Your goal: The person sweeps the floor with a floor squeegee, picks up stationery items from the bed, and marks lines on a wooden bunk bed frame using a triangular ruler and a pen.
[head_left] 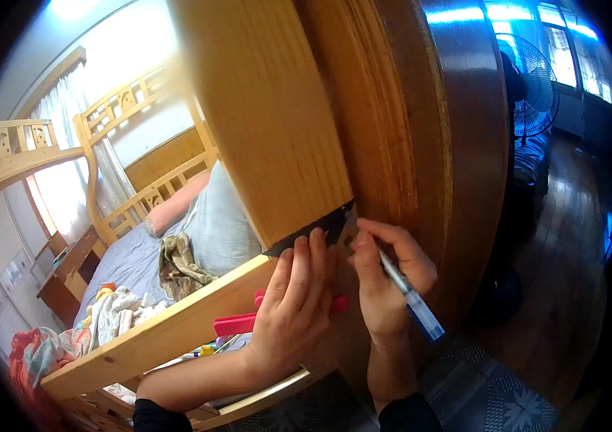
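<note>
My left hand (297,288) presses with its fingers on a black strip (309,230) at the lower end of a light wooden post (270,122). A pen (408,297) with a blue end rests in my right hand (390,277), whose thumb and index finger are closed near its upper part, right beside the strip's right end. A pink-red object (234,325) shows behind my left hand, partly hidden by it.
A wooden bed rail (155,331) runs below the post. Behind it lie a mattress (129,261), pillows and crumpled clothes (119,309). Brown wooden panelling (407,144) stands at the right, with a fan (533,86) beyond it.
</note>
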`<act>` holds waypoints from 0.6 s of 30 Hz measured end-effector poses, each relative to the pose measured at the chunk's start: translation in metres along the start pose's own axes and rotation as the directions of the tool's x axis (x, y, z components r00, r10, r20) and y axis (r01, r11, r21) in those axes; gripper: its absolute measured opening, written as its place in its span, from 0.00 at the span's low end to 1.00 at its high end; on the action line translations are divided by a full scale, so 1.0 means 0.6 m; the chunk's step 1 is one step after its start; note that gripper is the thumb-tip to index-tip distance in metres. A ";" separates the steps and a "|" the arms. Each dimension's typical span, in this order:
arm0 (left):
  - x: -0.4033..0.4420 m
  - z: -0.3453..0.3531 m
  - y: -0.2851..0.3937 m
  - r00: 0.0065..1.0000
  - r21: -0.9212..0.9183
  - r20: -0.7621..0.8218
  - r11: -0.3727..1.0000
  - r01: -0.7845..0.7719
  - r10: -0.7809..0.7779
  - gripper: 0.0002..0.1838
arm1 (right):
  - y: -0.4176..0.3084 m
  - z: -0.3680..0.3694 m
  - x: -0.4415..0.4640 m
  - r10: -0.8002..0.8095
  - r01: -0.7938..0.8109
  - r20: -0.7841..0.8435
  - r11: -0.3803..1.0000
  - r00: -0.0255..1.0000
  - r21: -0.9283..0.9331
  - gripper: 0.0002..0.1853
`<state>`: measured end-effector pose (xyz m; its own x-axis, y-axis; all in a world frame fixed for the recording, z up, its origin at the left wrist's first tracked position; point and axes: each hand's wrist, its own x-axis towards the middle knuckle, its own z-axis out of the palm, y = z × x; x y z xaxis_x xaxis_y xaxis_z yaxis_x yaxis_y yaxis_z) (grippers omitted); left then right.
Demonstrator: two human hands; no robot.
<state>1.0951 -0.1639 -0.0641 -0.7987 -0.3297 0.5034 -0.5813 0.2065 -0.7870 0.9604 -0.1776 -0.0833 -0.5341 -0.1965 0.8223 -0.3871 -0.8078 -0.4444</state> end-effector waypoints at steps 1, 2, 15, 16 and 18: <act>0.000 -0.001 0.000 1.000 0.013 0.010 1.000 -0.005 0.005 0.25 | -0.002 0.001 -0.002 0.000 0.000 0.000 1.000 1.000 0.000 0.07; 0.000 -0.002 0.000 1.000 0.013 0.010 1.000 -0.005 0.005 0.25 | -0.005 0.003 -0.004 -0.009 0.006 0.044 0.998 0.999 0.056 0.07; -0.002 -0.001 -0.003 0.999 0.026 -0.038 1.000 -0.018 0.019 0.23 | 0.000 0.002 -0.001 -0.016 0.016 -0.019 1.000 1.000 -0.001 0.07; -0.003 -0.003 -0.002 1.000 0.037 0.010 0.999 -0.019 0.019 0.25 | -0.003 0.001 0.002 -0.016 0.016 -0.019 1.000 1.000 0.000 0.07; -0.001 -0.002 -0.001 1.000 0.034 0.011 0.999 -0.017 0.016 0.25 | -0.003 -0.002 0.006 0.028 -0.029 -0.026 0.999 0.999 -0.031 0.07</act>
<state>1.0958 -0.1628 -0.0634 -0.8064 -0.3359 0.4867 -0.5623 0.1806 -0.8070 0.9581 -0.1763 -0.0798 -0.5639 -0.2046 0.8001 -0.3949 -0.7841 -0.4788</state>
